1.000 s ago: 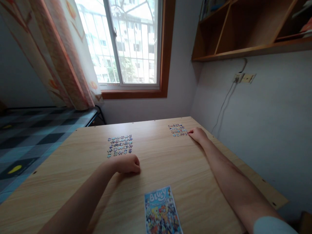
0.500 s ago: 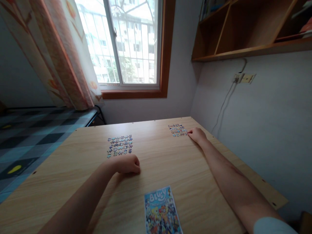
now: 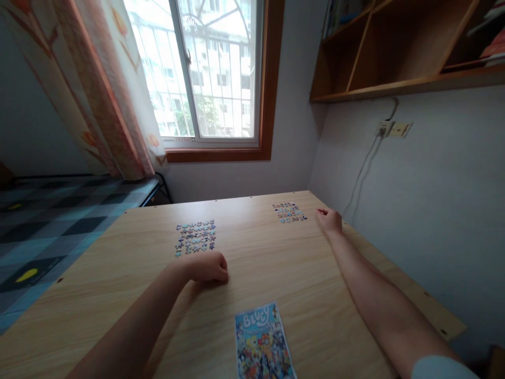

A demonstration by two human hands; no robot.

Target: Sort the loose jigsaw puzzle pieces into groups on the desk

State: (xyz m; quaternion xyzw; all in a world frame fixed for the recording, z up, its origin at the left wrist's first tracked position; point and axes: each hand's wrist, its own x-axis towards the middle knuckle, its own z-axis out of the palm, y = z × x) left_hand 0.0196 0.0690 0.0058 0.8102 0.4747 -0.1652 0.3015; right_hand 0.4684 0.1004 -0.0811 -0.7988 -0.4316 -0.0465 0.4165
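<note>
My left hand (image 3: 209, 266) rests on the wooden table as a closed fist, and no object shows in it. Just beyond it lies a block of small jigsaw pieces (image 3: 196, 237), set out in rows with gaps between them. Farther back on the right is a second, smaller group of jigsaw pieces (image 3: 289, 212), also in rows. My right hand (image 3: 330, 220) is a short way to the right of that group, apart from it. Its fingers are curled in and nothing is visible in them. A colourful sheet lettered "Bluey" (image 3: 263, 342) lies nearest to me.
The light wood table (image 3: 268, 258) reaches toward the window wall. A bed with a checked cover (image 3: 79, 210) stands on the left. On the right wall hang a wooden shelf (image 3: 374, 92) and a socket with a cord (image 3: 384, 128).
My right hand has drawn away to the right from the edge of the smaller group, where a dark piece now shows at the lower right corner. My left hand has stayed in place.
</note>
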